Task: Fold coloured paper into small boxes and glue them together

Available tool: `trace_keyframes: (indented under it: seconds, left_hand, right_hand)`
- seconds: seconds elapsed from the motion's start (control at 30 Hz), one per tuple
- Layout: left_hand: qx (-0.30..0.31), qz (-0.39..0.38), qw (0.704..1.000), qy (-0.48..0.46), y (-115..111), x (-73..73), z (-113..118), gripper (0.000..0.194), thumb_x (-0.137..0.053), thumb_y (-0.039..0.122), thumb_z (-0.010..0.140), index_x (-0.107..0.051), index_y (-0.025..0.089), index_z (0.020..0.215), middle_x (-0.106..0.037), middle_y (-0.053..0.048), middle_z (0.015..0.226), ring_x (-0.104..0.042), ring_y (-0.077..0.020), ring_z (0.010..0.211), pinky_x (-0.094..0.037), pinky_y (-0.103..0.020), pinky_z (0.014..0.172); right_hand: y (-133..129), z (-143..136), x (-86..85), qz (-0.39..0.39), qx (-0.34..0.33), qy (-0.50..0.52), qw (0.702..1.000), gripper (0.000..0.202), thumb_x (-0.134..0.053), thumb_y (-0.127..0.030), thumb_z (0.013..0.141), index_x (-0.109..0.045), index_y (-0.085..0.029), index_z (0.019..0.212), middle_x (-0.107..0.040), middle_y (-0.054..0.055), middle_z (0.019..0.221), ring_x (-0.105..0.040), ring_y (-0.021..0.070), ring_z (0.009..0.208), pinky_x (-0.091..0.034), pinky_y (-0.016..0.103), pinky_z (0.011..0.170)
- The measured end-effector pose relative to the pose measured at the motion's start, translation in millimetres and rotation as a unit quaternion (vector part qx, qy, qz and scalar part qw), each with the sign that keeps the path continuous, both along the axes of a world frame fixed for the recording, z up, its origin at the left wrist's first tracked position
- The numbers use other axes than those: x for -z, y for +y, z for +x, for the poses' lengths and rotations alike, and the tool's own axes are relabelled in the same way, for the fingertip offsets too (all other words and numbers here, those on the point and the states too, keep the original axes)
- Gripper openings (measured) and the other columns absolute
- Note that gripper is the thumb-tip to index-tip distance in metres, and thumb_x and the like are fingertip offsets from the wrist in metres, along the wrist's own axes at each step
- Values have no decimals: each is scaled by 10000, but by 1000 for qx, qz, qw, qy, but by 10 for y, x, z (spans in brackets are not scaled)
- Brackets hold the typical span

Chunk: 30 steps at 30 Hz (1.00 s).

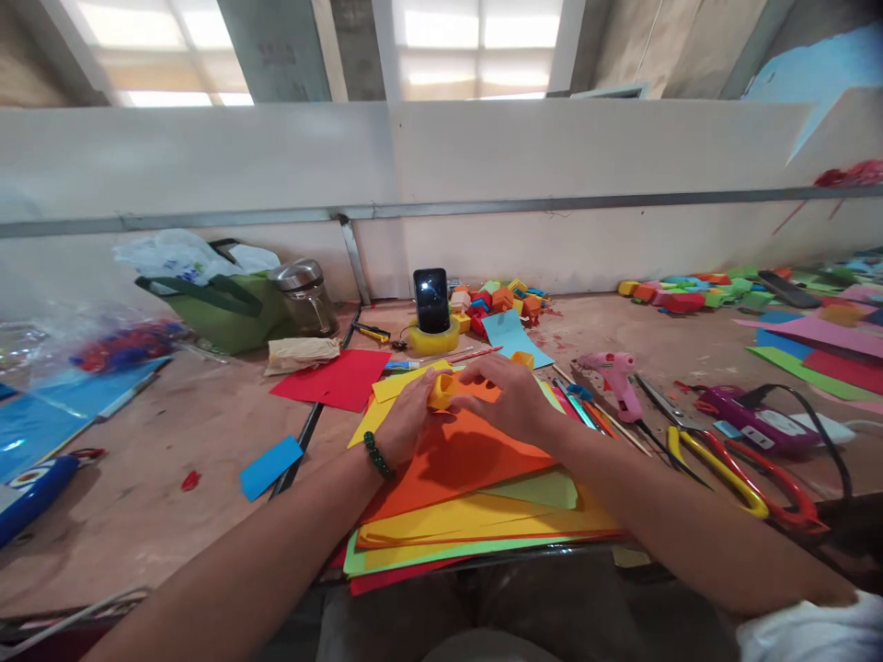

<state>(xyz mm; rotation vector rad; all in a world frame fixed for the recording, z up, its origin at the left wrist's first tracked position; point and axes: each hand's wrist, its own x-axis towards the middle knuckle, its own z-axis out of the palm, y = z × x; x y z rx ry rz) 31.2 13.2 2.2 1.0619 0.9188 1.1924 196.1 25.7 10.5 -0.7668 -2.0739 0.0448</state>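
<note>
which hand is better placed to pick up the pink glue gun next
Right, probably. The pink glue gun lies on the right hand's side of the table, while the left hand is farther off, its fingers against the small yellow paper piece.

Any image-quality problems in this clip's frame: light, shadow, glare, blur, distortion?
Head view: window panes blown out to white; wide-angle stretch toward the edges, forearms looking elongated; soft shadow under the hands on the orange paper; small glare spots on the phone screen; glossy blue packet shining at left; fine detail soft around the fingers, cause unclear.
</note>
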Motion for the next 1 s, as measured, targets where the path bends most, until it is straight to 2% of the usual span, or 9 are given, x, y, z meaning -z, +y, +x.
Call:
trace_keyframes:
  seconds: [0.1,0.3,0.53,0.8,1.0]
  left_hand:
    - [-1,14,999,-29,-23,7,18,366,-582,450,836,-638,137,1016,-619,-76,978,-583,-118,727,-537,-221,598]
    - [9,-14,999,-30,-79,3,72,295,-565,379,866,-653,148,1027,-614,-83,1006,-583,-103,667,-569,-259,602]
    - [21,-25,999,-42,-97,-3,63,291,-574,384,863,-673,158,1018,-619,-85,985,-590,-104,663,-564,-243,589]
    - [4,-24,999,-44,-68,31,59,266,-574,362,863,-678,156,995,-628,-77,940,-601,-114,674,-557,-237,569]
    - [-29,-27,996,-85,-43,63,82,277,-553,369,877,-659,136,982,-614,-73,894,-589,-107,674,-532,-199,552]
  right_hand:
    - [-30,-49,21,1,-12,6,1000,224,-767,-318,726,-578,-198,735,-650,5,720,-577,168,737,-445,279,671]
    - [-25,-72,73,-5,-39,29,999,197,-748,-191,749,-580,-196,646,-629,-26,635,-540,147,689,-427,275,682]
    - [-33,-40,21,16,-92,-28,995,158,-657,-141,826,-627,-186,677,-657,-11,654,-529,137,658,-432,264,664]
    - [-36,-39,41,59,-95,-50,992,183,-576,-166,890,-661,-192,730,-708,-6,699,-552,134,647,-445,260,657]
    - [-49,-85,84,89,-43,-27,995,90,-631,-230,859,-636,-190,778,-714,18,748,-566,152,669,-449,291,674]
